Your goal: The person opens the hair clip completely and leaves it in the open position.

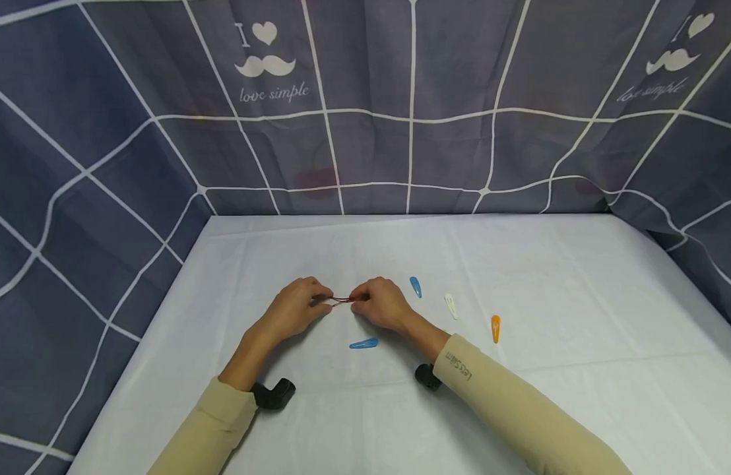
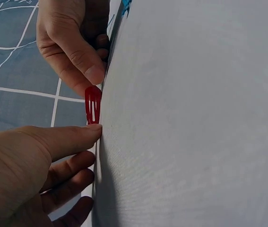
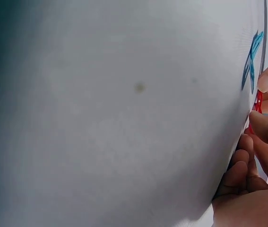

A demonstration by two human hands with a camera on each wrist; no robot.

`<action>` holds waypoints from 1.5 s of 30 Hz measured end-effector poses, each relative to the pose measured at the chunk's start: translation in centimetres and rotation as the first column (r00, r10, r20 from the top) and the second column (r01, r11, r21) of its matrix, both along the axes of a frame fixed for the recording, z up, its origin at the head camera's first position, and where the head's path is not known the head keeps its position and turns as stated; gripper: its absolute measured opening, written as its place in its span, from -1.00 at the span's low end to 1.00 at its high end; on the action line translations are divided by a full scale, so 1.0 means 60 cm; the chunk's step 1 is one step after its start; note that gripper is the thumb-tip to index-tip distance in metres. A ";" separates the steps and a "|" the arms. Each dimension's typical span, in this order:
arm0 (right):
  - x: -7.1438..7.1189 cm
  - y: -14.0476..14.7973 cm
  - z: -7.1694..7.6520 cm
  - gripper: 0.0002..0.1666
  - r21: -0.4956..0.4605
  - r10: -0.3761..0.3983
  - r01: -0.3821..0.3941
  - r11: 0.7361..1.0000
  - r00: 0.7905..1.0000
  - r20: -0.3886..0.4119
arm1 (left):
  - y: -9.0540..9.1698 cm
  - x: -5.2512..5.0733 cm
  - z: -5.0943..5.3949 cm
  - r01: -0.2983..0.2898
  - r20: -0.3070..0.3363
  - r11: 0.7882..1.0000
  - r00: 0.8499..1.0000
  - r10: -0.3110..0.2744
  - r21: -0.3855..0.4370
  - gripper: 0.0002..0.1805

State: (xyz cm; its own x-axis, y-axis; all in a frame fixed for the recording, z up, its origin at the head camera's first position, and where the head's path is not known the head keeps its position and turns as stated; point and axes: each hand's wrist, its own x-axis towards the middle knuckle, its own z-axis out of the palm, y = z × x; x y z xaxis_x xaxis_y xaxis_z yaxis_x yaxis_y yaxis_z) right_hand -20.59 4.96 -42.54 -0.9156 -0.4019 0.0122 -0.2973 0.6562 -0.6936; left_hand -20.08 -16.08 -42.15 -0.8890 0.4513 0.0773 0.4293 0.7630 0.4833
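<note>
1. Red clip point(image 2: 93, 99): is looking like lacquered metal; surface is showing smooth.
2. Blue clips point(image 1: 363, 344): are catching pale highlights; finish is reading glossy and hard.
3. Orange clip point(image 1: 495, 328): is looking smooth, slightly shiny.
4. White clip point(image 1: 450, 306): is looking smooth; too small for telling metal from plastic.
5. Table cover point(image 1: 579, 409): cloth, is showing matt with faint creases; a fine texture is appearing close up.
6. Curtain point(image 1: 371, 66): thin cloth, is hanging smooth and mostly dull, with soft folds; print is lying flat.
7. Sleeves point(image 1: 514, 409): matt cloth, are wrinkling softly; lettering is looking printed.
8. Black mounts point(image 1: 274, 394): are looking like smooth plastic.
</note>
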 end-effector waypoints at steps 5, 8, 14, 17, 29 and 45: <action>-0.001 0.003 0.001 -0.78 -0.014 0.014 -0.014 1.000 1.000 -0.006 | 0.000 -0.002 -0.001 -0.008 0.003 1.000 1.000 0.008 0.012 -0.73; -0.001 0.003 0.004 -0.77 -0.019 0.010 -0.010 1.000 1.000 0.000 | 0.000 -0.002 0.000 -0.012 0.005 1.000 1.000 0.012 0.016 -0.73; -0.001 0.003 0.004 -0.75 -0.015 -0.014 0.014 1.000 1.000 -0.001 | 0.002 -0.003 0.004 -0.027 0.031 1.000 0.999 0.027 0.015 -0.71; -0.002 0.002 0.003 -0.76 -0.020 -0.020 0.020 1.000 1.000 0.010 | 0.002 -0.003 0.004 -0.026 0.032 1.000 0.999 0.026 0.012 -0.71; -0.001 0.001 0.000 -0.83 -0.038 -0.031 0.032 0.999 0.999 0.018 | 0.001 -0.002 0.001 -0.025 0.029 1.000 0.999 0.025 0.007 -0.72; 0.003 0.003 0.000 -0.81 -0.046 -0.043 0.044 0.998 0.999 0.029 | 0.000 -0.002 0.002 -0.019 0.039 1.000 0.999 0.019 0.024 -0.73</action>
State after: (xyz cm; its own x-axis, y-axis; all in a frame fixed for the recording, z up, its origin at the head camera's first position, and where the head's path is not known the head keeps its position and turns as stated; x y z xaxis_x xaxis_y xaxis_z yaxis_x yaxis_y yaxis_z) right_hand -20.43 5.12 -42.56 -0.9325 -0.3612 0.0039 -0.2491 0.6352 -0.7311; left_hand -20.18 -16.05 -42.04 -0.9000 0.4327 0.0531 0.3954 0.7588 0.5176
